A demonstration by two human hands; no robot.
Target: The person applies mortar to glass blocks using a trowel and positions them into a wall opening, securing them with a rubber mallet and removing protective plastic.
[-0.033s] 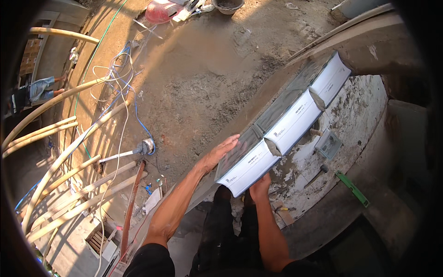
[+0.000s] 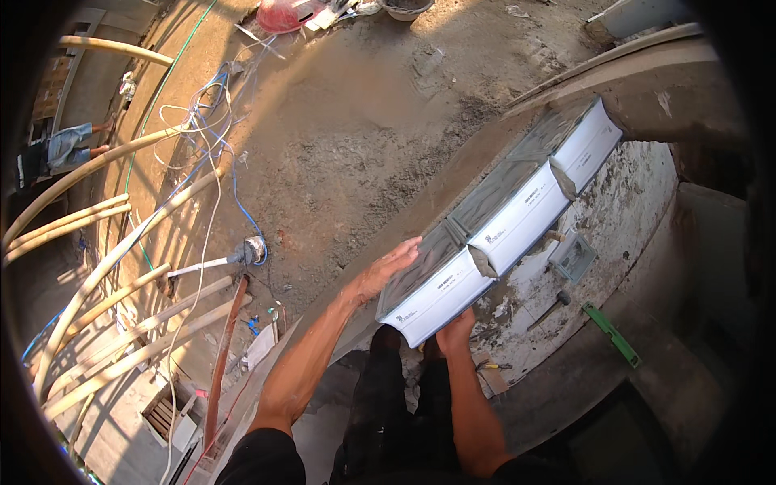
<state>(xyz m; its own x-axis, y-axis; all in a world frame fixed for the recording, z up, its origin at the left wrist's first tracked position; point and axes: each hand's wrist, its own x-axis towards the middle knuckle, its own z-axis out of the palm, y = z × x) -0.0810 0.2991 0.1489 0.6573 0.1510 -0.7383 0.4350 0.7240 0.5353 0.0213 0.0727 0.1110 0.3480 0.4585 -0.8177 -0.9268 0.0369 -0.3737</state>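
Three glass blocks with white edges and grey glass faces stand in a curved row on a low wall. The nearest glass block is between both my hands. My left hand presses along its outer glass face, fingers stretched and close together. Under its inner lower edge is my right hand, its fingers partly hidden by the block. Grey mortar fills the wedge-shaped joint between this block and the middle block. The far block meets a concrete wall.
Right of the row, a mortar-smeared curved surface carries a clear square box and a dark-headed tool. A green level lies nearby. Bamboo poles and tangled cables occupy the left. Another person is at far left.
The whole view has shifted slightly. Both my hands keep their places on the nearest block, and the row of blocks looks unchanged.
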